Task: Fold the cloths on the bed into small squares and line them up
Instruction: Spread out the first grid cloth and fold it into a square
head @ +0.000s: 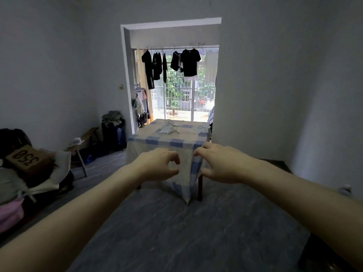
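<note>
Dark clothes [189, 62] hanging at barred window; suitcase [113, 134] (heaped with garments) beside doorway; stool [78, 152] nearby.

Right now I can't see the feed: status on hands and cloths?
Left hand and right hand out front, fingers curled, empty. Two cloths unfolded on checkered cover ahead. Nothing between.
</note>
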### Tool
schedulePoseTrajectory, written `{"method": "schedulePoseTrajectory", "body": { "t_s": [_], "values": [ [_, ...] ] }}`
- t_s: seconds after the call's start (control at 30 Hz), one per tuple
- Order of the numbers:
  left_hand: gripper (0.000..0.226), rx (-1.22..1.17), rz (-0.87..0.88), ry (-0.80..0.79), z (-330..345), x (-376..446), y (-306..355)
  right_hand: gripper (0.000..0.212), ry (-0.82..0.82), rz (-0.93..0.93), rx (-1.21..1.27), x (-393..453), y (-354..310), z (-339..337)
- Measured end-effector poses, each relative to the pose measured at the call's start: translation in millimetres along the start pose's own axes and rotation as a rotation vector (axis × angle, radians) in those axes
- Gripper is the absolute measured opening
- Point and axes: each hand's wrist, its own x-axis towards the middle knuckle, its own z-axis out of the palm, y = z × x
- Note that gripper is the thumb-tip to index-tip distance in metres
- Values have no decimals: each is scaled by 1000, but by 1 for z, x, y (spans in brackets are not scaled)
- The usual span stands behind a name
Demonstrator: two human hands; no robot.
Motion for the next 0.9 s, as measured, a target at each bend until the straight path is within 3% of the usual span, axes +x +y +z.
{"method": "schedulePoseTrajectory", "body": {
  "t_s": [0.13, 0.47, 0.6, 0.9],
  "values": [
    [30, -14, -20, 11, -3, 69, -10, 47, 40, -6, -73, 50, 52, 2],
    [27, -28, -2, 78, -6, 244, -8, 50, 58, -7, 95, 163, 198, 17],
    [24, -7, 0, 73, 5, 286, -19, 48, 48, -29, -31, 204, 231, 42],
    [28, -1, -97, 31, 29, 371, -74, 50, 42, -84, -3, 299, 271, 77]
  ]
}}
